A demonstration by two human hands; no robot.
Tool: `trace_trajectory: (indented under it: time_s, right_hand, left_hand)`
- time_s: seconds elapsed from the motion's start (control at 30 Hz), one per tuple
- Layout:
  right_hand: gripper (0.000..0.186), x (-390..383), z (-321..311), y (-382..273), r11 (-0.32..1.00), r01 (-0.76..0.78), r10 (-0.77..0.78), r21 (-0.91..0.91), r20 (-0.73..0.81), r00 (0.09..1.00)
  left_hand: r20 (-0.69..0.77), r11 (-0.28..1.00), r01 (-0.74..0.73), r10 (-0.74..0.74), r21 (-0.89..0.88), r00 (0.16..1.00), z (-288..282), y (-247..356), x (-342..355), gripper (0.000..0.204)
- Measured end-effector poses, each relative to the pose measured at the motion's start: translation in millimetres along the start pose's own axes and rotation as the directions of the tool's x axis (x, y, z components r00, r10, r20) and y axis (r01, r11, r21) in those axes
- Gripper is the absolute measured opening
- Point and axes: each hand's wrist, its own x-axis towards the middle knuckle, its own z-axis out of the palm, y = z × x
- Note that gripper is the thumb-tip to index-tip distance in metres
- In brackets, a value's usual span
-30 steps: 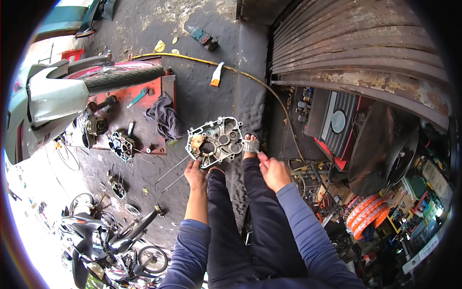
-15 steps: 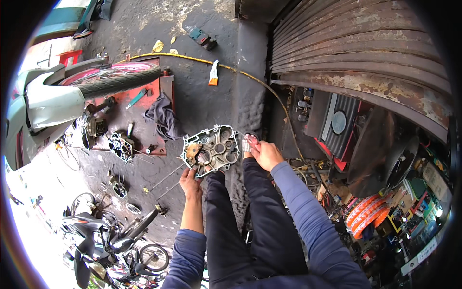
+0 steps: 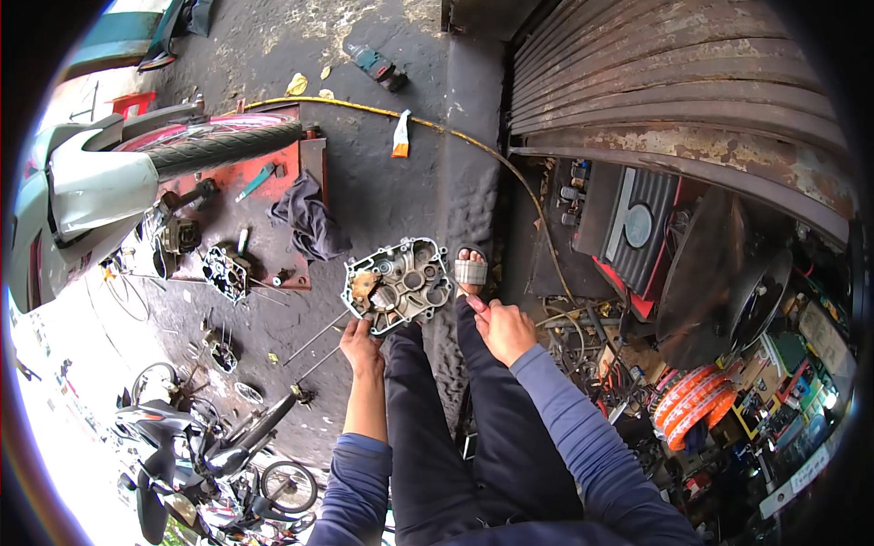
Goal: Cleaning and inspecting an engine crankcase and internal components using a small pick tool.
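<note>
A grey metal engine crankcase half (image 3: 414, 289) is held out in front of me over my legs, its open, ribbed side facing up. Brown staining covers part of its left interior. My left hand (image 3: 362, 350) grips its near left corner, fingers closed on the rim. Just off the case's right edge, my right hand (image 3: 508, 333) is closed around a slim tool with a reddish handle (image 3: 475, 304). A thin shaft seems to run from it toward the rim; the tool's exact kind is too small to tell.
At left, a motorcycle front wheel (image 3: 228, 150) overhangs a red platform with a dark rag (image 3: 308, 218). Another engine casing (image 3: 226, 275) lies nearby. A yellow hose (image 3: 437, 126), a tube (image 3: 401, 135) and a power drill (image 3: 375, 66) lie ahead; a rusty shutter (image 3: 674, 91) stands right.
My right hand has moved nearer to my body, uncovering my sandaled right foot. My left hand and the crankcase half stay almost where they were.
</note>
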Motion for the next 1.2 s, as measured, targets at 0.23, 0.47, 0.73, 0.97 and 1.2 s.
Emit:
trace_trajectory:
  time_s: [0.23,0.47,0.73,0.97,1.2]
  right_hand:
    - [0.037,34.4,-7.2,47.4,0.589,-0.29,0.104,0.754,0.285,0.953]
    - [0.034,36.0,-47.8,65.2,0.06,-0.494,-0.404,0.867,0.474,0.783]
    - [0.063,-22.3,-43.1,75.3,0.07,-0.575,-0.579,0.815,0.503,0.642]
    - [0.068,-67.9,-56.2,85.6,0.171,-0.607,-0.54,0.776,0.589,0.601]
    - [0.052,-102.3,-100.4,58.1,0.224,-0.588,-0.409,0.777,0.623,0.667]
  left_hand:
    - [0.08,0.903,0.352,-0.343,-0.247,0.936,-19.1,-6.1,-16.1,0.022]
    - [0.422,0.596,0.722,-0.587,-0.353,0.691,-77.0,-39.2,-109.1,0.032]
    - [0.416,0.612,0.786,-0.741,0.095,0.527,-92.5,-19.2,-142.1,0.046]
    - [0.074,0.321,0.305,-0.788,0.897,0.611,-36.7,14.4,-121.6,0.029]
    - [0.869,0.332,-0.825,0.028,0.458,0.494,-41.0,2.9,-129.1,0.055]
